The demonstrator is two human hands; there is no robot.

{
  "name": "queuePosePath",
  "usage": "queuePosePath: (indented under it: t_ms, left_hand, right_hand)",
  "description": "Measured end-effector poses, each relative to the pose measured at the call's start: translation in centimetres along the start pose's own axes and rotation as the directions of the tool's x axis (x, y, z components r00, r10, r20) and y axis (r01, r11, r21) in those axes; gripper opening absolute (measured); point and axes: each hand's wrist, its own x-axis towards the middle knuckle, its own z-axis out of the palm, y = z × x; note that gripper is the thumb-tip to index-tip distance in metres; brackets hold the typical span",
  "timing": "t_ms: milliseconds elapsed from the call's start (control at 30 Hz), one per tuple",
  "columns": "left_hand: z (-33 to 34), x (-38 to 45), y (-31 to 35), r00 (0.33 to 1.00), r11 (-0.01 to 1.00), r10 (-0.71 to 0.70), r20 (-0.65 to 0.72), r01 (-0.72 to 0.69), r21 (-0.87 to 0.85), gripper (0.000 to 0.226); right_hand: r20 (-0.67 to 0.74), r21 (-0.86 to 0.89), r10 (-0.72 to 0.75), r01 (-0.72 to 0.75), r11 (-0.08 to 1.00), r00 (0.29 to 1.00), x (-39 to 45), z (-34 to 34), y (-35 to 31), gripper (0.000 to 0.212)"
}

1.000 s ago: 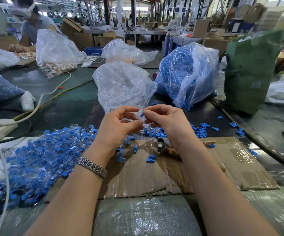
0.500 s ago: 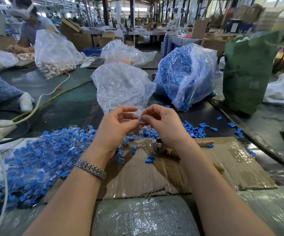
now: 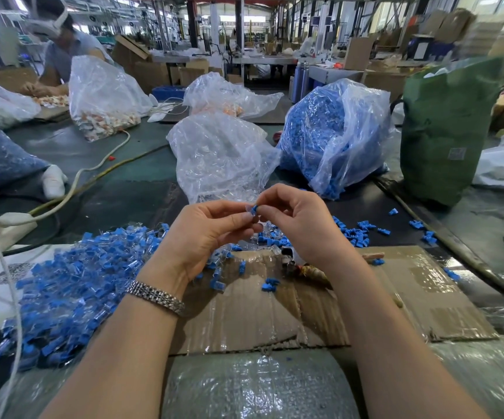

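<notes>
My left hand (image 3: 205, 231) and my right hand (image 3: 302, 225) meet above the table, fingertips together. Between them they pinch one small blue plastic piece (image 3: 253, 209) with a clear part attached. A large heap of assembled blue and clear pieces (image 3: 63, 285) lies to the left on the table. Loose blue pieces (image 3: 353, 234) are scattered behind my right hand. A flattened cardboard sheet (image 3: 380, 309) lies under my wrists, with a few blue pieces (image 3: 270, 284) on it.
A clear bag (image 3: 217, 158) and a clear bag full of blue parts (image 3: 329, 134) stand behind my hands. A green sack (image 3: 447, 131) stands at the right. Cables (image 3: 93, 173) cross the table at the left. Another person (image 3: 60, 52) works at the far left.
Both hands have stayed together at the same spot; the fingers have shifted slightly and the blue piece now shows between the fingertips.
</notes>
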Motion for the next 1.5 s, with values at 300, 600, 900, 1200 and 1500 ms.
queuePosePath:
  t_ms: [300, 600, 900, 1200, 1500]
  left_hand:
    - [0.5, -0.2, 0.2, 1.000, 1.000, 0.006, 0.002, -0.006, 0.010, 0.027]
    - [0.2, 0.2, -0.1, 1.000, 1.000, 0.000, -0.024, 0.000, -0.029, 0.031]
    - [0.1, 0.1, -0.1, 1.000, 0.995, 0.005, -0.030, -0.008, -0.100, 0.032]
    - [0.3, 0.0, 0.2, 0.997, 0.983, 0.001, -0.077, -0.015, -0.183, 0.039]
    - [0.3, 0.1, 0.2, 0.995, 0.963, 0.034, -0.089, -0.056, -0.263, 0.034]
  right_hand:
    - [-0.002, 0.002, -0.018, 0.018, 1.000, 1.000, 0.0, 0.0, 0.2, 0.011]
    - [0.110, -0.776, 0.515, -0.250, 0.578, 0.850, -2.2, -5.5, -1.7, 0.052]
    - [0.145, -0.889, 0.583, -0.153, 0.431, 0.799, -4.2, -5.7, -1.0, 0.045]
    - [0.116, -0.775, 0.473, -0.218, 0.593, 0.874, -4.3, -4.6, -0.3, 0.021]
    - [0.407, 0.151, 0.522, -0.619, 0.771, 0.749, -2.4, -4.6, -3.8, 0.019]
